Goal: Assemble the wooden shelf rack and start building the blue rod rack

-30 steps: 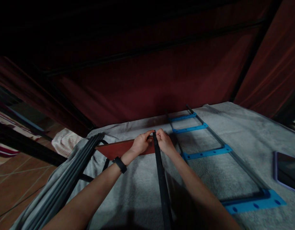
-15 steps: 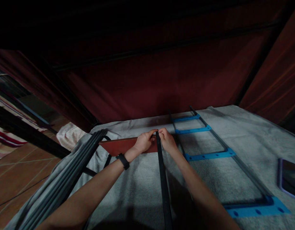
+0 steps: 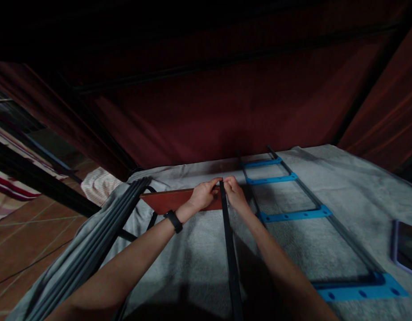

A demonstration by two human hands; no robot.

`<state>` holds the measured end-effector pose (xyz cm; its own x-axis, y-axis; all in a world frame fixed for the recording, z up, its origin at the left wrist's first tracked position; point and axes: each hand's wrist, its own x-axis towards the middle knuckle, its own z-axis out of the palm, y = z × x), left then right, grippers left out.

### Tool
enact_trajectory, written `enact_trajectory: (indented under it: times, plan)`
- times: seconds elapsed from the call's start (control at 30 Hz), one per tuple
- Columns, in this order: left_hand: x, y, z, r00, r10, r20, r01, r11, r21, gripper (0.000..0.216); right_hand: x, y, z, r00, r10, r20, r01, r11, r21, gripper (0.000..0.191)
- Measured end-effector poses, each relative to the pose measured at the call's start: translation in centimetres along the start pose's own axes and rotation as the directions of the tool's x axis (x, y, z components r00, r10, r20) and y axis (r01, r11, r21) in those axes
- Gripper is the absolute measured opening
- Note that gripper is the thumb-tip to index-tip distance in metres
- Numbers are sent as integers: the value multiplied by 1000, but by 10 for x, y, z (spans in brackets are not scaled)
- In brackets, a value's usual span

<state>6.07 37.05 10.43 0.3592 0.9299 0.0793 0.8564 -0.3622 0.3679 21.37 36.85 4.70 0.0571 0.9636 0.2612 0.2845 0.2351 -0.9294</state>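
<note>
A long dark metal bar point(image 3: 228, 249) runs from the bottom of the view up to my two hands on the grey cloth point(image 3: 192, 263). My left hand point(image 3: 202, 196) pinches the bar's far end from the left and rests against a reddish-brown plate point(image 3: 166, 200). My right hand point(image 3: 234, 194) pinches the same end from the right. A black band sits on my left wrist point(image 3: 173, 220). What lies between the fingertips at the joint is too dark to make out.
A ladder-like frame point(image 3: 293, 209) of dark rails and blue cross plates lies right of my hands. A bundle of dark bars point(image 3: 92, 249) lies at the cloth's left edge. A phone point(image 3: 408, 247) lies at far right. A dark red panel stands behind; tiled floor shows at left.
The view has shifted a little; my hands stay pinched on the bar's far end against the brown plate, with no clear movement of the parts.
</note>
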Motion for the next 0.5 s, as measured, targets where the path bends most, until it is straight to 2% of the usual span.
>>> enact_trajectory:
  times: [0.13,0.3,0.4,0.5]
  plan:
    - [0,-1,1,1000,12,-1,-12,1000,25,53,0,-1,-1,996,86,-20,-87,994,-67,25]
    - [0,-2,1,1000,16,-14,-15,999,43,53,4,0,-4,996,31,78,-30,999,-22,19]
    - [0,-1,1,1000,13,-7,-12,999,36,54,3,2,1,1000,15,14,-14,1000,-9,18]
    - [0,0,0,1000,20,-4,-20,1000,7,56,2,3,3,998,63,-26,-63,998,0,20]
